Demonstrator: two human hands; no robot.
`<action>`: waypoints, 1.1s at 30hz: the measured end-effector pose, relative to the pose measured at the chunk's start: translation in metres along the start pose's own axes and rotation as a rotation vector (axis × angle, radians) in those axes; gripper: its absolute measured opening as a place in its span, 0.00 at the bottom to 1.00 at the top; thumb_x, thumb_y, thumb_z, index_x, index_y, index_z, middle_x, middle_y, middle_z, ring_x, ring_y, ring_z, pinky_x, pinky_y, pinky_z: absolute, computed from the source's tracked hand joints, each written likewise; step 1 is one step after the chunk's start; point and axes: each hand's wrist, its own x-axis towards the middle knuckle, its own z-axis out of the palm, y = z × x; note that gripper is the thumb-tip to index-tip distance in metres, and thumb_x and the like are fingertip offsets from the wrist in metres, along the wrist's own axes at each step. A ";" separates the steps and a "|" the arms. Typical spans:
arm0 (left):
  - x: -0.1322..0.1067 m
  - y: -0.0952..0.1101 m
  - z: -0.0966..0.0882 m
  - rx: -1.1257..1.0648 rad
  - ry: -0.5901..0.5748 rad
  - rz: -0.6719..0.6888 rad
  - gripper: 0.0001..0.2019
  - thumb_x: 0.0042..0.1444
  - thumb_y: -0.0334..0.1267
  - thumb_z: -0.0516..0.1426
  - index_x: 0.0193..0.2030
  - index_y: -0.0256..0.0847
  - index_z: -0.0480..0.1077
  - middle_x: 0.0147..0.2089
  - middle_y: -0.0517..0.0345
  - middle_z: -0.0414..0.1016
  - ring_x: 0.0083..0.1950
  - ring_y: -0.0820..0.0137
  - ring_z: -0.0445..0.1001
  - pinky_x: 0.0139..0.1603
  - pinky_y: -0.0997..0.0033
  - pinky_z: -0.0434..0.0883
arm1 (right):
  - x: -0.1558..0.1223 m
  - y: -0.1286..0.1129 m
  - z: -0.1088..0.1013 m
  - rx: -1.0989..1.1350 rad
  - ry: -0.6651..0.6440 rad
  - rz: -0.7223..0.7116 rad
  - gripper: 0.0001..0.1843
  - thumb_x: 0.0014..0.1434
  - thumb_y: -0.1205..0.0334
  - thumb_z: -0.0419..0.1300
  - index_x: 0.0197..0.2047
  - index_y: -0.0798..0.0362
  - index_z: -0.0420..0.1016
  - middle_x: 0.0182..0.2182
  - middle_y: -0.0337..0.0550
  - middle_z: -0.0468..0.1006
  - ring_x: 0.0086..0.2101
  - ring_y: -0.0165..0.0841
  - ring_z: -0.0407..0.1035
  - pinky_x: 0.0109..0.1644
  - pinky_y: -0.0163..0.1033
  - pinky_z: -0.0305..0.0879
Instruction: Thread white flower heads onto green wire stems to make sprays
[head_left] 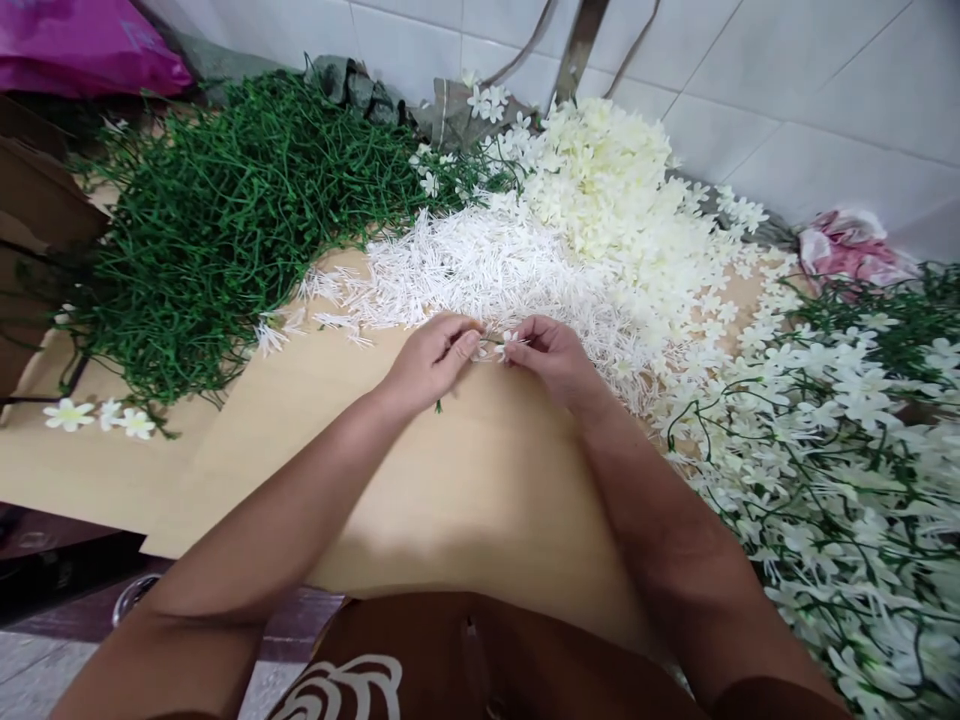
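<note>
Above the middle of the board, my left hand (pixel 442 358) pinches a green artificial flower stem, whose lower end shows beneath the fingers. Close by on the right, the fingertips of my right hand (pixel 551 355) are closed on a small white artificial flower (pixel 506 343) at the stem's tip. Both hands are nearly touching. Just behind them lies a heap of thin white stamens (pixel 480 260). Loose cream-white petals (pixel 607 190) are piled behind my right hand. A large mound of green stems (pixel 262 200) stands to the left.
White flowers on green stems (pixel 862 480) form a pile on the right. Several finished-looking blossoms (pixel 69 414) lie at the left. A cardboard box (pixel 37 200), a magenta bag (pixel 90 45) and a pink-and-white bag (pixel 847 245) stand around the edges. White tiles (pixel 825 90) cover the wall behind.
</note>
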 end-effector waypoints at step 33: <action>-0.012 0.000 -0.006 0.029 -0.340 -0.170 0.14 0.60 0.44 0.53 0.34 0.39 0.75 0.25 0.60 0.71 0.28 0.72 0.68 0.32 0.72 0.63 | 0.024 0.000 -0.012 -1.223 0.201 -0.526 0.06 0.55 0.72 0.54 0.32 0.52 0.68 0.34 0.47 0.72 0.39 0.40 0.62 0.48 0.49 0.63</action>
